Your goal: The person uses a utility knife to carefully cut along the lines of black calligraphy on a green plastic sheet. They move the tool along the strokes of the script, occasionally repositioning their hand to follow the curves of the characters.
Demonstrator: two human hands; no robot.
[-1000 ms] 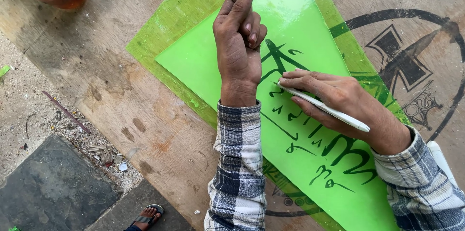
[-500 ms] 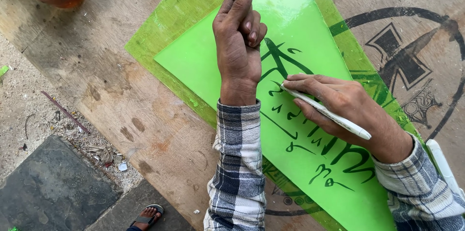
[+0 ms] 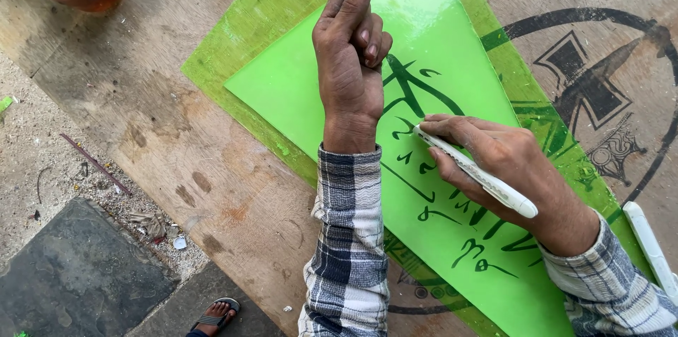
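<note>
1. I see my right hand closed around a white marker, thumb and fingers pinching the barrel, tip down on the bright green sheet among the dark strokes already drawn there.
2. My left hand rests on the same sheet, just left of the marker tip; the fingers are curled into a loose fist with one finger stretched out toward the sheet's far end, and it grips nothing.
3. The green sheet lies on a darker, translucent green sheet, which shows as a border along its left and right edges.
4. Both sheets lie on the wooden tabletop. Left of the green sheet the wood is bare out to the tabletop's edge, giving open room on that side.
5. Right of the green sheet, a black circular emblem is painted on the wood, partly covered by the darker sheet's edge.
6. A second white marker lies just right of the green sheet, beside my right sleeve.
7. Beyond the tabletop's left edge I see gravelly floor, a dark slab and a sandalled foot.
</note>
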